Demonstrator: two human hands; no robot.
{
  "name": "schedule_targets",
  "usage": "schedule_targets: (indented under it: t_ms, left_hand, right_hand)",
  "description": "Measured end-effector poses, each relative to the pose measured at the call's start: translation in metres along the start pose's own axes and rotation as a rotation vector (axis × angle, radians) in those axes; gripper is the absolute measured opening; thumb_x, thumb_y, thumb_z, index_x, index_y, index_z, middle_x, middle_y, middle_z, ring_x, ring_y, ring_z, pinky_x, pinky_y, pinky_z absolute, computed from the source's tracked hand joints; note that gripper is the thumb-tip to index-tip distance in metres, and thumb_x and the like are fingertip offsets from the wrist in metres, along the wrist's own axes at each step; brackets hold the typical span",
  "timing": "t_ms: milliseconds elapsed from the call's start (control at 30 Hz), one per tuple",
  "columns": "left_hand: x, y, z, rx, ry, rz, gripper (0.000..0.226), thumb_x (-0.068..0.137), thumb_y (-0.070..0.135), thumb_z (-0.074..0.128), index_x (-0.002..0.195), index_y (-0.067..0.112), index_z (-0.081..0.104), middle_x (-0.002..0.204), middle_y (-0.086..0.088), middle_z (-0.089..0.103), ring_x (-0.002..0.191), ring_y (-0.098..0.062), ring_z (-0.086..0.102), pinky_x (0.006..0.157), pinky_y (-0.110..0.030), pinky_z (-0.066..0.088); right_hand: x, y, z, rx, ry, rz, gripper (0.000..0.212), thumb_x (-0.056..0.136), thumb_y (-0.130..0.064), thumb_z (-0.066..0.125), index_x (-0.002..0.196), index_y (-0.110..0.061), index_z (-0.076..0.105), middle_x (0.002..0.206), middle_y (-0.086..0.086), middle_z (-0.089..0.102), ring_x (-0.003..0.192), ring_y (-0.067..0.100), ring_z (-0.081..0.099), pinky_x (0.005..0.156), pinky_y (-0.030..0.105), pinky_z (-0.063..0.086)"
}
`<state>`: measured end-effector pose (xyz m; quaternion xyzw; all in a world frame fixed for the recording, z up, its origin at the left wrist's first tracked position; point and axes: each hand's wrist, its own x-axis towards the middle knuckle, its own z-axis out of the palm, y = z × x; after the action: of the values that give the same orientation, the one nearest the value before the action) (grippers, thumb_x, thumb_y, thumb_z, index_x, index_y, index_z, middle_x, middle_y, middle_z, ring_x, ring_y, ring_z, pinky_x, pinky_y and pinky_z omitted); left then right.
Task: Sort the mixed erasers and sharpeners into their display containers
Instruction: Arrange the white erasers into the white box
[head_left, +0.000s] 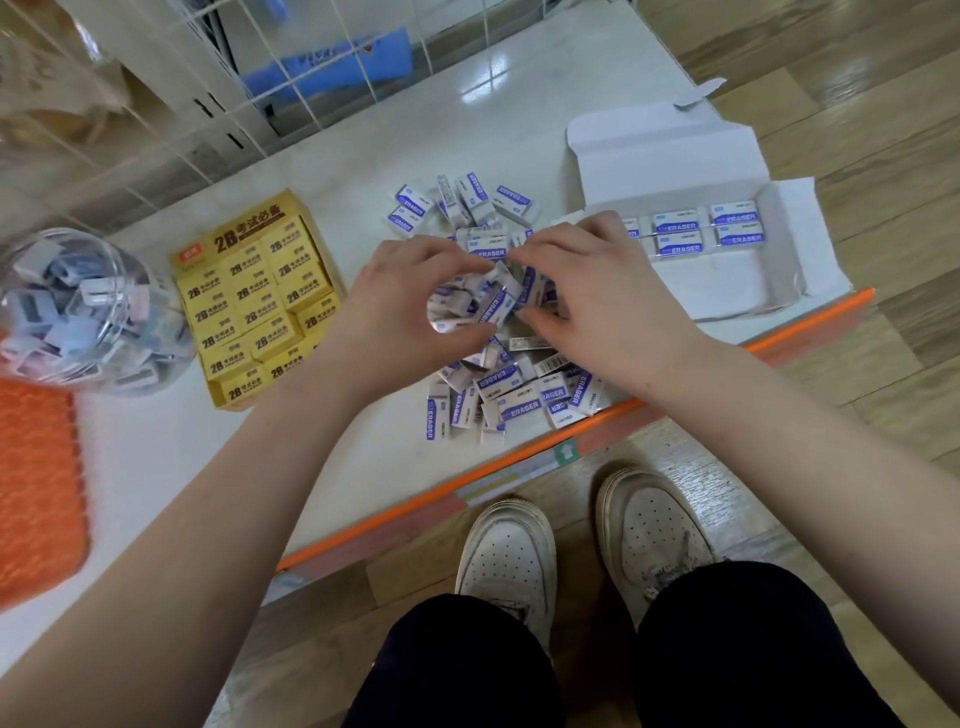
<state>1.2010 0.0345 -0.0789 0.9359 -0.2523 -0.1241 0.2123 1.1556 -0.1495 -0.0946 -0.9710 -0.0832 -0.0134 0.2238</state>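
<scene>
Left hand (410, 306) and right hand (592, 296) hold erasers (498, 304) beside white box (722, 291).

A white shelf (156, 457) is carrying a jar (88, 312) at its left, with a yellow box (257, 306) just beside it. Erasers (498, 400) are lying heaped mid-shelf, near an open white box (727, 280) at right. An orange mat (36, 488) is lying far left.

You had white erasers (511, 410) with blue-violet bands on a white tabletop (156, 457) edged in orange. The 2B box (254, 306) was yellow with black print; the clear jar (62, 244) held pale blue, pink and grey pieces.
</scene>
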Motion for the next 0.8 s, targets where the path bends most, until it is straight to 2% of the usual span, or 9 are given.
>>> schedule_targets:
  t_ms: [167, 267, 400, 500, 600, 667, 800]
  left_hand:
    - [0.000, 0.002, 0.000, -0.009, -0.017, 0.015, 0.054, 0.074, 0.049, 0.065, 0.126, 0.037, 0.055, 0.123, 0.010, 0.050, 0.118, -0.012, 0.037, 0.098, -0.026, 0.030]
    - [0.002, 0.005, 0.002, -0.008, -0.016, 0.030, 0.054, 0.073, 0.053, 0.062, 0.123, 0.034, 0.058, 0.123, 0.008, 0.051, 0.119, -0.015, 0.037, 0.102, -0.034, 0.033]
    - [0.006, 0.011, 0.009, 0.040, -0.006, 0.057, 0.050, 0.076, 0.051, 0.062, 0.123, 0.032, 0.058, 0.123, 0.008, 0.051, 0.122, -0.018, 0.037, 0.105, -0.041, 0.031]
    - [0.008, 0.012, 0.013, 0.058, -0.008, 0.072, 0.048, 0.079, 0.046, 0.059, 0.126, 0.034, 0.055, 0.123, 0.009, 0.050, 0.121, -0.017, 0.036, 0.105, -0.037, 0.030]
    - [0.007, 0.010, 0.013, 0.017, 0.013, 0.085, 0.039, 0.080, 0.038, 0.062, 0.119, 0.032, 0.060, 0.119, 0.009, 0.052, 0.119, -0.017, 0.038, 0.103, -0.037, 0.033]
    - [0.005, 0.008, 0.011, -0.045, 0.052, 0.063, 0.030, 0.080, 0.033, 0.066, 0.109, 0.030, 0.062, 0.114, 0.011, 0.054, 0.115, -0.015, 0.042, 0.099, -0.032, 0.036]
    - [0.000, 0.004, 0.002, -0.254, 0.109, -0.063, 0.019, 0.080, 0.030, 0.072, 0.092, 0.030, 0.058, 0.091, 0.021, 0.057, 0.090, 0.006, 0.051, 0.077, -0.004, 0.034]
  right_hand:
    - [-0.002, 0.003, 0.005, -0.008, -0.003, 0.041, 0.045, 0.078, -0.025, 0.070, 0.120, -0.009, 0.061, 0.123, 0.007, 0.056, 0.112, 0.033, 0.043, 0.090, 0.048, 0.043]
    - [-0.001, 0.005, 0.005, 0.003, 0.002, 0.066, 0.047, 0.079, -0.026, 0.069, 0.122, -0.007, 0.060, 0.123, 0.008, 0.054, 0.114, 0.031, 0.041, 0.095, 0.036, 0.035]
    - [-0.001, 0.006, 0.003, 0.039, 0.012, 0.095, 0.048, 0.079, -0.021, 0.070, 0.123, -0.006, 0.058, 0.121, 0.009, 0.055, 0.113, 0.029, 0.041, 0.091, 0.022, 0.028]
    - [-0.001, 0.005, 0.001, 0.043, -0.006, 0.098, 0.049, 0.079, -0.021, 0.070, 0.124, -0.006, 0.057, 0.122, 0.009, 0.055, 0.115, 0.028, 0.040, 0.092, 0.021, 0.027]
    - [0.001, 0.005, -0.001, 0.043, -0.025, 0.095, 0.051, 0.080, -0.023, 0.069, 0.127, -0.008, 0.055, 0.122, 0.007, 0.054, 0.116, 0.027, 0.038, 0.093, 0.023, 0.027]
    - [0.001, 0.005, -0.002, 0.066, -0.029, 0.094, 0.053, 0.080, -0.023, 0.069, 0.129, -0.011, 0.054, 0.122, 0.006, 0.054, 0.116, 0.027, 0.038, 0.093, 0.023, 0.027]
    - [-0.003, 0.007, -0.005, 0.145, -0.063, 0.063, 0.058, 0.079, -0.013, 0.063, 0.134, -0.020, 0.049, 0.128, -0.001, 0.055, 0.117, 0.026, 0.037, 0.090, 0.020, 0.026]
